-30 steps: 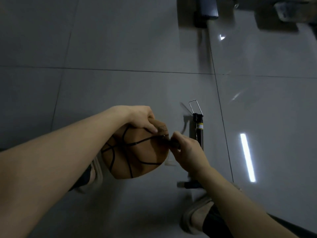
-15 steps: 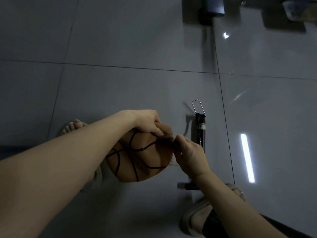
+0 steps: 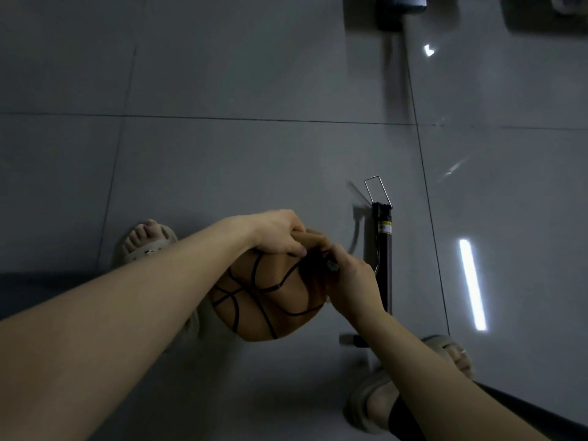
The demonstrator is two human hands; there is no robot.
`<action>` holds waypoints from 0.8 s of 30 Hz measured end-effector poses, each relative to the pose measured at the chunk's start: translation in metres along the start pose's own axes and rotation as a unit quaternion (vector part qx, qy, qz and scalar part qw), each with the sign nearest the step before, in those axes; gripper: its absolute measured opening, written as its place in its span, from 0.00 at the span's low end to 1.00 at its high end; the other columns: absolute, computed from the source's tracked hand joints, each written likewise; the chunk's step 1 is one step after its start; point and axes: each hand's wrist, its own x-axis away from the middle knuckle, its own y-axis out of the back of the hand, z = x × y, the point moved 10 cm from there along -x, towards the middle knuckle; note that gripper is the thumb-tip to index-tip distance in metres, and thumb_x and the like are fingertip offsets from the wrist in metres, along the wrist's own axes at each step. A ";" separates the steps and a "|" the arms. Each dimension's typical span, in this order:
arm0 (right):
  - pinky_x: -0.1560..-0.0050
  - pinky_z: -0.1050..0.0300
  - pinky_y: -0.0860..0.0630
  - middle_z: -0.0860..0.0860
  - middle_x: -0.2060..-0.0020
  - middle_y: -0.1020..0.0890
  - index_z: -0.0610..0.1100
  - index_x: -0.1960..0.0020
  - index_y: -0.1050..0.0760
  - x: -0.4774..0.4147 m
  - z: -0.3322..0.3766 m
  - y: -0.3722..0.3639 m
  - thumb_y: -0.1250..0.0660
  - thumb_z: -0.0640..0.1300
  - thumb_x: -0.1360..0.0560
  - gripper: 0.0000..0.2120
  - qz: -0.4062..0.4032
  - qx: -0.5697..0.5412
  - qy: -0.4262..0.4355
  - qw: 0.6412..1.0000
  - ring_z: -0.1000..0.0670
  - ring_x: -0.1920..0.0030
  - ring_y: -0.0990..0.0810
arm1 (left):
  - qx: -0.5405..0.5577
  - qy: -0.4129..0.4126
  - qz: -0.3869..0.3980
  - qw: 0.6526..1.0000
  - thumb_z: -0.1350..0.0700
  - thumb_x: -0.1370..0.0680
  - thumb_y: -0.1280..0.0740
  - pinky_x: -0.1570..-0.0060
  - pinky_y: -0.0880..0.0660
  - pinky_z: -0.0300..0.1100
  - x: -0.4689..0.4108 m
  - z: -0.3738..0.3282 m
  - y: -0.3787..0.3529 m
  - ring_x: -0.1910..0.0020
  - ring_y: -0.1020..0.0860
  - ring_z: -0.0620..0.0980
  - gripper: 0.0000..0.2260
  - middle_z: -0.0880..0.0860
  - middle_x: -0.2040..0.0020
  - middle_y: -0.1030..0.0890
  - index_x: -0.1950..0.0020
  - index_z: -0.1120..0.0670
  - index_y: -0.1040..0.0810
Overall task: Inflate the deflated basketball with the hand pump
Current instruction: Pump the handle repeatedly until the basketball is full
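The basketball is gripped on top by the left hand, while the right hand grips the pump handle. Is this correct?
Not quite. The head view shows the right hand pinching the dark hose end against the basketball, not the handle of the pump. The left hand does grip the ball's top.

Both bare forearms reach forward and down, the left from the lower left corner, the right from the lower right, and meet near the middle. The left grip [image 3: 280, 232] lies knuckles up, fingers curled over the top fold of the basketball [image 3: 270, 300]. The right grip [image 3: 353, 281] pinches a small dark fitting [image 3: 331, 265] at the ball's top, right beside the left one's fingers.
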 end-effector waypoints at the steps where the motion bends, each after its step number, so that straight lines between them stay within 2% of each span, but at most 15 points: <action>1: 0.64 0.56 0.26 0.50 0.61 0.17 0.47 0.40 0.26 0.000 -0.003 -0.001 0.48 0.59 0.26 0.24 -0.001 0.008 -0.010 1.000 0.48 0.64 0.19 | -0.008 0.004 -0.001 1.000 0.47 0.25 0.27 0.63 0.27 0.43 0.000 -0.002 0.001 0.63 0.22 0.49 0.08 0.48 0.64 0.21 0.58 0.50 0.19; 3: 0.67 0.58 0.30 0.51 0.63 0.18 0.47 0.43 0.25 0.000 -0.007 0.001 0.47 0.61 0.26 0.23 -0.009 0.031 -0.023 0.999 0.50 0.67 0.23 | -0.053 0.016 -0.006 0.998 0.41 0.28 0.26 0.64 0.27 0.44 -0.001 -0.008 0.003 0.62 0.20 0.49 0.13 0.49 0.62 0.19 0.57 0.50 0.20; 5: 0.68 0.59 0.33 0.51 0.62 0.18 0.47 0.45 0.26 0.000 -0.012 -0.002 0.40 0.57 0.24 0.16 0.000 0.025 -0.031 0.999 0.51 0.67 0.25 | -0.119 0.029 -0.019 0.992 0.32 0.32 0.27 0.63 0.26 0.45 -0.004 -0.016 0.006 0.60 0.20 0.51 0.23 0.50 0.60 0.19 0.57 0.51 0.21; 7: 0.67 0.55 0.28 0.51 0.61 0.18 0.48 0.46 0.27 0.000 -0.017 -0.006 0.37 0.54 0.23 0.11 0.020 -0.001 -0.042 0.999 0.48 0.63 0.22 | -0.148 0.035 -0.029 0.988 0.27 0.35 0.30 0.63 0.27 0.45 -0.007 -0.021 0.004 0.60 0.21 0.51 0.28 0.50 0.60 0.19 0.57 0.51 0.24; 9: 0.63 0.48 0.23 0.51 0.59 0.18 0.49 0.46 0.27 -0.001 -0.018 -0.010 0.36 0.53 0.24 0.11 0.032 -0.010 -0.046 0.998 0.47 0.61 0.20 | -0.150 0.036 -0.031 0.988 0.26 0.35 0.30 0.64 0.27 0.45 -0.009 -0.022 0.004 0.60 0.21 0.51 0.28 0.50 0.59 0.20 0.57 0.51 0.25; 11: 0.60 0.46 0.22 0.50 0.57 0.17 0.48 0.44 0.27 -0.002 -0.013 -0.013 0.37 0.54 0.24 0.13 0.038 -0.017 -0.050 0.998 0.47 0.59 0.19 | -0.135 0.035 -0.030 0.990 0.28 0.34 0.29 0.65 0.28 0.45 -0.008 -0.019 0.006 0.61 0.21 0.51 0.27 0.50 0.60 0.20 0.58 0.50 0.25; 14: 0.54 0.50 0.21 0.52 0.53 0.18 0.48 0.43 0.27 -0.005 -0.016 -0.020 0.33 0.54 0.26 0.15 0.086 -0.057 -0.083 0.991 0.49 0.54 0.19 | -0.125 0.025 -0.044 0.991 0.29 0.34 0.28 0.64 0.27 0.45 -0.005 -0.018 0.010 0.61 0.21 0.50 0.25 0.50 0.60 0.19 0.58 0.50 0.23; 17: 0.53 0.55 0.21 0.56 0.54 0.18 0.51 0.44 0.25 -0.007 -0.020 -0.026 0.27 0.64 0.32 0.23 0.188 -0.174 -0.114 0.960 0.56 0.53 0.19 | -0.146 0.020 -0.069 0.987 0.28 0.35 0.28 0.68 0.31 0.44 0.001 -0.017 0.009 0.64 0.23 0.49 0.26 0.49 0.62 0.20 0.59 0.50 0.25; 20: 0.54 0.61 0.24 0.57 0.56 0.17 0.52 0.47 0.22 -0.005 -0.020 -0.025 0.32 0.64 0.28 0.18 0.274 -0.235 -0.122 0.925 0.60 0.56 0.19 | -0.161 0.022 -0.096 0.982 0.26 0.35 0.30 0.68 0.32 0.44 0.007 -0.013 0.013 0.64 0.24 0.49 0.28 0.49 0.63 0.21 0.59 0.51 0.25; 24: 0.46 0.45 0.22 0.50 0.53 0.16 0.48 0.46 0.20 -0.005 -0.027 -0.027 0.33 0.67 0.29 0.25 0.293 -0.227 -0.126 0.920 0.50 0.51 0.18 | -0.153 0.025 -0.109 0.982 0.25 0.36 0.30 0.65 0.28 0.46 0.012 -0.006 0.019 0.63 0.22 0.50 0.30 0.50 0.62 0.20 0.57 0.53 0.23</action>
